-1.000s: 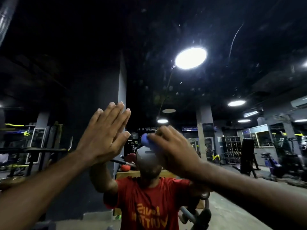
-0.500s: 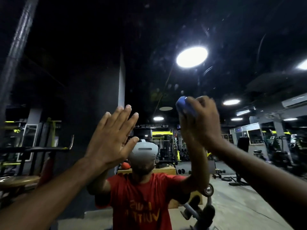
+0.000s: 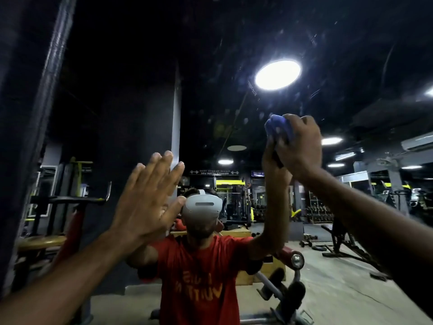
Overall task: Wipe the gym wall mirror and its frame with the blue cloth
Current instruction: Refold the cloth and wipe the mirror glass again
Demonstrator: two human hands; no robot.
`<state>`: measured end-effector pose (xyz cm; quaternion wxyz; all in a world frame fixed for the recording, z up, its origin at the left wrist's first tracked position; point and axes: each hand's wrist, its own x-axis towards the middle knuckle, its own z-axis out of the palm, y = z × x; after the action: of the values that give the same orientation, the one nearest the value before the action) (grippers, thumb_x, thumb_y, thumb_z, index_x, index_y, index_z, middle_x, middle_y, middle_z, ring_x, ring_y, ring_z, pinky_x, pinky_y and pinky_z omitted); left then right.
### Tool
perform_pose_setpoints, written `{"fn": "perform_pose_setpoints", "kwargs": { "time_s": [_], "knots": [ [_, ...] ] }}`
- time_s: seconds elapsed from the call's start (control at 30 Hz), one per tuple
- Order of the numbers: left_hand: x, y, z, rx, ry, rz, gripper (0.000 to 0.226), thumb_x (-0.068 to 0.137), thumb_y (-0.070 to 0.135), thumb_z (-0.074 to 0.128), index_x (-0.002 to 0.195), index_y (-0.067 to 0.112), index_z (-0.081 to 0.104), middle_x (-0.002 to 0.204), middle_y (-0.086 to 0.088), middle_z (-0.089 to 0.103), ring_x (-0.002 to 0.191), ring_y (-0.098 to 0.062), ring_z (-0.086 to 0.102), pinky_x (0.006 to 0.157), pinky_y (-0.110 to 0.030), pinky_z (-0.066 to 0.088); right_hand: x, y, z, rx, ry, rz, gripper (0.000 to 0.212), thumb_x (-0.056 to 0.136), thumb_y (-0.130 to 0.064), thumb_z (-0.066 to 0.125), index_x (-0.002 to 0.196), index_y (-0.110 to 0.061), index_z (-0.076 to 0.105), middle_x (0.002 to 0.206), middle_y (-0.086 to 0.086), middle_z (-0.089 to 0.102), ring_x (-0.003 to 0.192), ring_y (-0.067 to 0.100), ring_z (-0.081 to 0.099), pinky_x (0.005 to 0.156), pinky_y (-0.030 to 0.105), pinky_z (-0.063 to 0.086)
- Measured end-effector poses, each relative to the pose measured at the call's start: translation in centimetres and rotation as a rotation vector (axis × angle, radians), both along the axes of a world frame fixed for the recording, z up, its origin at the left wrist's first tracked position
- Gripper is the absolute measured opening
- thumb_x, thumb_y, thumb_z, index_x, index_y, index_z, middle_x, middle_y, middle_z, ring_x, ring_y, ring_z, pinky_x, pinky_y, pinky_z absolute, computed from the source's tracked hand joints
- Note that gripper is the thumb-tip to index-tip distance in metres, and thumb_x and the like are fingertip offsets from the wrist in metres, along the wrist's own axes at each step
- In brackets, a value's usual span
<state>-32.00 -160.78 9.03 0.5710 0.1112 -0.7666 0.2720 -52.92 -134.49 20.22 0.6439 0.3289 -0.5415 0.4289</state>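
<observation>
The wall mirror (image 3: 234, 55) fills nearly the whole view, its dark glass marked with smears and specks. Its dark frame (image 3: 50, 90) runs up the left side. My right hand (image 3: 301, 144) is raised right of centre, bunched around the blue cloth (image 3: 277, 130) and pressing it to the glass. My left hand (image 3: 150, 198) lies flat on the mirror at centre left, fingers spread and pointing up, holding nothing. My reflection in a red shirt, wearing a white headset, mirrors both arms.
The glass reflects the gym behind me: a bright round ceiling lamp (image 3: 277, 75), a grey pillar (image 3: 175, 127), weight benches (image 3: 344, 242) and racks at right, a padded machine (image 3: 70, 200) at left, and a concrete floor.
My right hand has carried the cloth up and to the right across the glass, from in front of my reflected head to above it. My left hand stays flat on the mirror.
</observation>
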Motion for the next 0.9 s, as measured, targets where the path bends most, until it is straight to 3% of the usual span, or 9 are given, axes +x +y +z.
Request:
{"fn": "perform_pose_setpoints", "kwargs": {
  "time_s": [0.07,0.17,0.3,0.4,0.5,0.6,0.73,0.9],
  "knots": [
    [0.1,0.1,0.1,-0.003,0.003,-0.006,0.076,0.097,0.058,0.033,0.163,0.025,0.016,0.171,-0.004,0.007,0.158,-0.023,0.004,0.125,-0.051,0.01,1.8,-2.6,-1.7,0.068,0.1,0.013,0.026,0.093,-0.028,0.059,0.113,-0.012,0.064,0.095,0.002,0.045,0.086,0.025,0.048,0.065,0.026,0.025],
    [0.4,0.1,0.0,-0.014,-0.002,0.021,0.077,0.096,0.059,0.034,0.163,0.024,0.018,0.171,-0.004,0.008,0.158,-0.024,0.007,0.124,-0.053,0.013,4.7,-5.9,-7.2,0.378,0.383,0.087,0.026,0.097,-0.03,0.056,0.111,-0.01,0.065,0.093,0.006,0.054,0.082,0.022,0.048,0.061,0.033,0.043],
    [3.1,-1.5,0.9,0.062,0.031,0.063,0.076,0.096,0.064,0.029,0.163,0.033,0.008,0.172,0.002,0.0,0.158,-0.019,-0.003,0.125,-0.052,0.008,5.5,-6.6,-9.8,0.722,0.578,0.088,0.03,0.095,-0.03,0.058,0.122,-0.017,0.061,0.102,0.008,0.057,0.089,0.024,0.054,0.063,0.04,0.051],
    [5.5,-3.0,1.8,0.0,-0.041,0.144,0.079,0.096,0.069,0.026,0.163,0.033,0.007,0.172,0.004,-0.003,0.158,-0.018,-0.002,0.125,-0.054,0.013,5.3,-6.0,-6.1,0.591,0.583,0.056,0.029,0.101,-0.036,0.048,0.115,-0.017,0.064,0.096,0.009,0.058,0.081,0.027,0.054,0.058,0.04,0.049],
    [6.6,-4.1,2.0,0.008,-0.049,0.163,0.08,0.094,0.072,0.028,0.162,0.036,0.005,0.172,0.004,-0.004,0.158,-0.02,-0.005,0.124,-0.059,0.009,5.6,-5.3,-1.0,0.234,0.316,0.029,0.028,0.097,-0.033,0.054,0.109,-0.012,0.066,0.096,0.011,0.053,0.084,0.028,0.051,0.062,0.037,0.043],
    [7.3,-5.5,1.6,0.013,-0.045,0.145,0.082,0.094,0.073,0.028,0.162,0.036,0.002,0.171,0.005,-0.008,0.158,-0.018,-0.008,0.125,-0.059,0.007,6.8,-7.1,-0.2,0.096,0.132,0.046,0.026,0.095,-0.027,0.061,0.115,-0.009,0.063,0.099,0.01,0.049,0.089,0.027,0.049,0.069,0.032,0.033],
    [8.7,-7.6,1.4,-0.012,-0.053,0.116,0.082,0.094,0.074,0.03,0.163,0.036,0.006,0.171,0.006,-0.006,0.158,-0.017,-0.008,0.124,-0.061,0.005,10.7,-12.6,-6.6,0.269,0.308,0.071,0.028,0.089,-0.019,0.07,0.113,-0.007,0.063,0.097,0.011,0.054,0.085,0.025,0.049,0.062,0.034,0.041],
    [11.1,-9.8,1.4,-0.068,-0.091,0.145,0.081,0.094,0.075,0.027,0.162,0.039,0.003,0.172,0.004,-0.005,0.158,-0.019,-0.007,0.124,-0.06,0.003,13.5,-14.8,-11.5,0.625,0.479,0.076,0.038,0.088,-0.027,0.067,0.122,-0.012,0.06,0.103,0.009,0.056,0.087,0.023,0.054,0.06,0.036,0.051]
  ]
}}
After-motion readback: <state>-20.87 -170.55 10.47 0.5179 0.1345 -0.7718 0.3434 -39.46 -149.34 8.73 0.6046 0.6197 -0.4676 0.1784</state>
